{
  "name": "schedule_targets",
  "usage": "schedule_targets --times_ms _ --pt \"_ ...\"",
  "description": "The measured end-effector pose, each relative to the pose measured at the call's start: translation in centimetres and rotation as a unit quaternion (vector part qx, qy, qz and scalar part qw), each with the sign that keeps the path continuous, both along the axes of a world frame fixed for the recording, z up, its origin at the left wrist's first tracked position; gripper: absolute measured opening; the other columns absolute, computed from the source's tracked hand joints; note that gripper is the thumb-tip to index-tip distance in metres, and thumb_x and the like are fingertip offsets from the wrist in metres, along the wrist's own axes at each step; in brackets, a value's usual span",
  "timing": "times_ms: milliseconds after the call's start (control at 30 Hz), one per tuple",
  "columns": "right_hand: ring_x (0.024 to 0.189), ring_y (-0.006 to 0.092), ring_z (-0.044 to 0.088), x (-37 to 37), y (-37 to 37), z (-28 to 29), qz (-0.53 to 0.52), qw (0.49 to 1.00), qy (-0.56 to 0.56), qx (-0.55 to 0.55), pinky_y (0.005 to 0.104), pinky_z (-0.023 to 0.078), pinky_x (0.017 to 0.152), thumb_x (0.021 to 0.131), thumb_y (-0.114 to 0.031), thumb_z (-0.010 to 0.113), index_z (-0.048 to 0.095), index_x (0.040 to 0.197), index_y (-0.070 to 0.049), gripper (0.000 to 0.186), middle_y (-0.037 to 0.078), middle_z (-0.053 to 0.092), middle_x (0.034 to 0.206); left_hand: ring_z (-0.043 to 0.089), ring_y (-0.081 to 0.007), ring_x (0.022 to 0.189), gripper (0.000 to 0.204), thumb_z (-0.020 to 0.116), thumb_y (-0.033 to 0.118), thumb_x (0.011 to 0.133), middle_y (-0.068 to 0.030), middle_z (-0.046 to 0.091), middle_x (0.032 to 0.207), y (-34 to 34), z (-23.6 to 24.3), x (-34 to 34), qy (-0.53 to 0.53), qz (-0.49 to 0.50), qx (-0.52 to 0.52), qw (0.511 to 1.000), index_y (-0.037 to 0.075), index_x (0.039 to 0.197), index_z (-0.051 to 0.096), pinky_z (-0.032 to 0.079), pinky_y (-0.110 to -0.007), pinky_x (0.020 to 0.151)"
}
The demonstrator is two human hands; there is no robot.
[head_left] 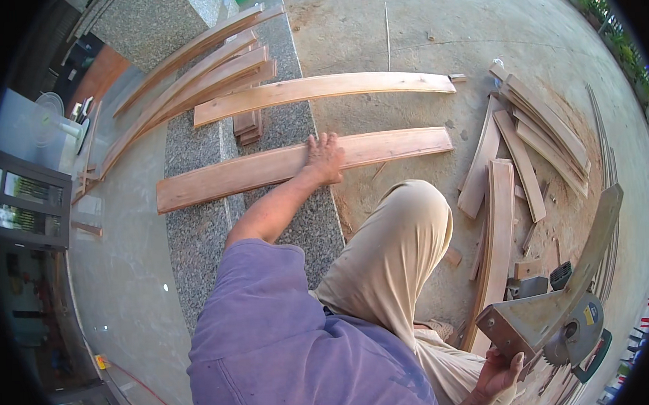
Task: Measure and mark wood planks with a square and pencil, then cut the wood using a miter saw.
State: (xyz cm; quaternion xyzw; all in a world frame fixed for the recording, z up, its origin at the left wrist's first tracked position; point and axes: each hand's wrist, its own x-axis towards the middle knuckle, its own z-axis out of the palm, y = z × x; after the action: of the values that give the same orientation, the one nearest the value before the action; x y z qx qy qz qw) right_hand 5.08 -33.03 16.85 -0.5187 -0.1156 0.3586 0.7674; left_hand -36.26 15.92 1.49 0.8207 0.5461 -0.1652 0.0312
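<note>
My left hand (325, 159) lies spread on top of a long wooden board (394, 146), its fingertips reaching the far edge. That board rests across the granite step (286, 237), and its right end juts out past the step. At the lower right, my right hand (500, 376) grips the block-like stock of a large carpenter's square (540, 322), whose long flat blade points up and to the right. Partly hidden behind the square is a circular saw (582, 329) with a toothed blade and a dark green handle.
Farther out, another board (319, 90) lies parallel, near a short stack of wood pieces (247, 126). Long boards (210, 73) are piled at the left. More planks (545, 124) lie heaped on the concrete at right, with one long board (496, 231) beside my bent knee (412, 220).
</note>
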Motion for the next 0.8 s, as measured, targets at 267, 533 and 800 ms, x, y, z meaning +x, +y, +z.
schedule_targets --times_ms 267,533,800 --pt "0.078 0.0181 0.072 -0.2 2.2 -1.1 0.001 1.000 0.009 -0.029 0.0323 0.060 0.067 0.102 -0.029 0.068 0.067 0.125 -0.005 0.034 0.010 0.077 0.104 0.034 -0.0449 0.148 0.061 0.081 0.036 0.075 -0.0251 0.035 0.160 2.8 1.4 -1.7 -0.056 -0.010 -0.082 0.995 0.013 0.129 0.069 0.027 -0.063 0.121" --pt "0.078 0.0221 0.074 -0.4 4.9 -0.8 -0.016 0.998 -0.033 -0.059 0.0355 0.063 0.064 0.098 -0.025 0.070 0.056 0.136 -0.001 0.047 0.014 0.075 0.108 0.050 -0.0379 0.132 0.046 0.080 0.031 0.075 -0.0192 0.051 0.141 6.6 4.3 -8.3 0.016 -0.059 -0.029 0.998 0.016 0.117 0.075 0.043 -0.056 0.107" --pt "0.075 0.0238 0.074 -3.1 5.8 0.2 -0.028 0.993 -0.023 -0.110 0.0383 0.064 0.066 0.099 -0.026 0.068 0.061 0.129 -0.002 0.039 0.014 0.077 0.100 0.046 -0.0392 0.139 0.052 0.085 0.040 0.075 -0.0215 0.048 0.147 13.2 7.1 -8.6 -0.078 0.028 -0.043 0.996 0.005 0.113 0.076 0.039 -0.060 0.114"
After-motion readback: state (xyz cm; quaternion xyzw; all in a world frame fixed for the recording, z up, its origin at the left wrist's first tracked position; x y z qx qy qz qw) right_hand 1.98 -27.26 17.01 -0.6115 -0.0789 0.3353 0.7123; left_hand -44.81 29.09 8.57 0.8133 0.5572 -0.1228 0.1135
